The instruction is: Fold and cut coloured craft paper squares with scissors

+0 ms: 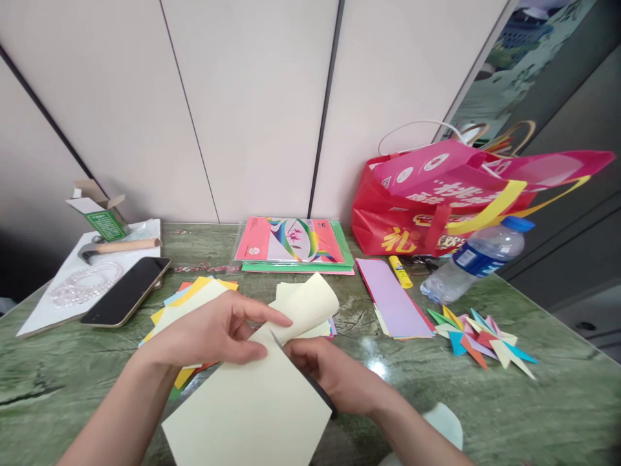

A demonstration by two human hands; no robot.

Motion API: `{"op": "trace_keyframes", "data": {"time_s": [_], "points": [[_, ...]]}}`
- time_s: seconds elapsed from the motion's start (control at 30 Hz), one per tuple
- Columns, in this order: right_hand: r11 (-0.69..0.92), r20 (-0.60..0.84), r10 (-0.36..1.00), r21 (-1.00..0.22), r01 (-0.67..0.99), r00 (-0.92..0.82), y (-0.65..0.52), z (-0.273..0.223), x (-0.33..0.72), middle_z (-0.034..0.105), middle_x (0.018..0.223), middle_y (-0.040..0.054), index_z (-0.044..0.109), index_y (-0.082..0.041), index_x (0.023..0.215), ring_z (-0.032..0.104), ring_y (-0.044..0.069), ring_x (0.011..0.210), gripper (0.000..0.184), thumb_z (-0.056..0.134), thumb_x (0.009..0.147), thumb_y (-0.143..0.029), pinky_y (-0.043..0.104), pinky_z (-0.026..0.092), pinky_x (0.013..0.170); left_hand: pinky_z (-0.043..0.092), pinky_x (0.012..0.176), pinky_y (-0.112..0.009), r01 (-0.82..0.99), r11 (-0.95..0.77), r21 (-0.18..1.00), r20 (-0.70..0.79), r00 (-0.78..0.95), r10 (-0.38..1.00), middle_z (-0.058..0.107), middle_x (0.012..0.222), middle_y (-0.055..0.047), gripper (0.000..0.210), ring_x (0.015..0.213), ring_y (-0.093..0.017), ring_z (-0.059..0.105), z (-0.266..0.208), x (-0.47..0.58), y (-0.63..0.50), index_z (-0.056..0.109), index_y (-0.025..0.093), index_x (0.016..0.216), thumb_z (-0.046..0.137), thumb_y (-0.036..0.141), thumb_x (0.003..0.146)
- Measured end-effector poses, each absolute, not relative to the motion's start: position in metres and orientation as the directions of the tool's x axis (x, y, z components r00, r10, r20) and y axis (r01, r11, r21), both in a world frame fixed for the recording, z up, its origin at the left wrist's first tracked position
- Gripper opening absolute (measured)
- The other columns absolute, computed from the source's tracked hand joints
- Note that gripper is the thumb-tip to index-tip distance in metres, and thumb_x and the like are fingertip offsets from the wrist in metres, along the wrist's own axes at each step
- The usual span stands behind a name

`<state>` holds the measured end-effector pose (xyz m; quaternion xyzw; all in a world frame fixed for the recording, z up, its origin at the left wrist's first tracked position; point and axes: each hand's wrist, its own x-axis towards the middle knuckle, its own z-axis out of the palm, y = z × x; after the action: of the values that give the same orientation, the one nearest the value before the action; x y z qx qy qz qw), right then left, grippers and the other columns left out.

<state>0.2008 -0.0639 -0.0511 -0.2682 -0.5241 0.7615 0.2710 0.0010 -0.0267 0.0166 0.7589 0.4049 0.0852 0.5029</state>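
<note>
A large cream paper sheet (247, 408) is held over the front of the table, its far part curling up. My left hand (226, 330) pinches it between thumb and fingers near the cut. In my right hand (334, 372) is a pair of scissors (310, 382), with one blade tip showing above the paper and the rest mostly hidden by hand and sheet. Behind my left hand lies a fanned pile of coloured paper (194, 298). Smaller cream pieces (290, 291) lie behind the curled part.
A pack of coloured paper (291, 239) lies at the back. To the right are purple strips (395, 298), a glue stick (400, 272), a bottle (473, 262), a red bag (417, 207) and folded paper stars (480, 336). Left are a phone (126, 291), a hammer (123, 246) and a box (101, 213).
</note>
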Motion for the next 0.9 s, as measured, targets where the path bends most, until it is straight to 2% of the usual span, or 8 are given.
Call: {"op": "trace_keyframes", "data": {"time_s": [0.57,0.9], "points": [[-0.339,-0.184,0.701,-0.936,-0.095,-0.688,-0.0635,-0.0537,0.2014,0.057,0.063,-0.0038,0.056,-0.012,0.069,0.048,0.008,0.057,0.029,0.077,0.051,-0.022,0.019,0.035,0.054,0.013,0.038,-0.019,0.513,-0.185,0.838,-0.252,0.666,0.702,0.023,0.048,0.009,0.038,0.042,-0.005,0.019,0.0153,0.0019,-0.0284,0.059,0.020,0.110,0.056,0.023,0.072],[-0.325,-0.172,0.699,-0.941,-0.094,-0.694,-0.0634,-0.0581,0.2024,0.057,0.059,-0.0040,0.060,-0.012,0.071,0.048,0.009,0.057,0.029,0.076,0.053,-0.028,0.020,0.037,0.055,0.013,0.037,-0.019,0.516,-0.172,0.839,-0.265,0.665,0.698,0.024,0.047,0.010,0.037,0.041,-0.004,0.020,0.0160,0.0020,-0.0276,0.059,0.022,0.110,0.058,0.025,0.073]]}}
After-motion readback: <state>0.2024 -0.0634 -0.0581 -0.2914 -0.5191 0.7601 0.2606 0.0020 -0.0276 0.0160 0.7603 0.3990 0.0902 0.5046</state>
